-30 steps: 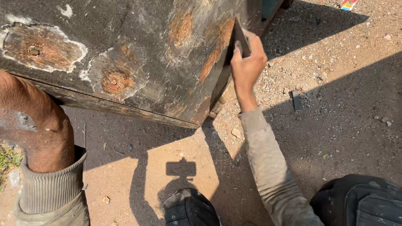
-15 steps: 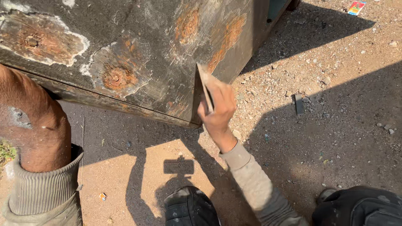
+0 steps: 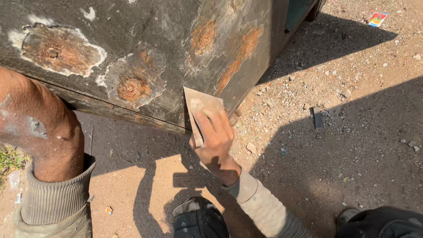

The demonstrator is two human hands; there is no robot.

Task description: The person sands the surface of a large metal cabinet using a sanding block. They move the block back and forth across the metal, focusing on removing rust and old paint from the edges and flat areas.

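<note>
My right hand (image 3: 216, 141) is shut on a flat, pale metal scraper blade (image 3: 198, 103). The blade lies flat against the lower corner of a dark, weathered metal panel (image 3: 145, 39), next to a round rust patch (image 3: 130, 88) ringed with pale filler. A larger rust patch (image 3: 57, 50) shows further left, and orange rust streaks (image 3: 240, 53) run near the panel's corner edge. My left forearm (image 3: 39, 132), smeared with grey, rises from a ribbed sleeve at the left. The left hand itself is cut off by the frame edge.
Sandy, gravelly ground lies below and to the right, half in shadow. A small dark metal piece (image 3: 317, 117) and a colourful wrapper (image 3: 377, 18) lie on it. My black shoe (image 3: 198, 218) and dark trouser knee (image 3: 383, 222) are at the bottom. Grass (image 3: 6, 161) shows at the far left.
My right hand has slid the blade down the panel's corner edge, from the upper part to the bottom corner, and turned it flat against the face. The left arm stayed put.
</note>
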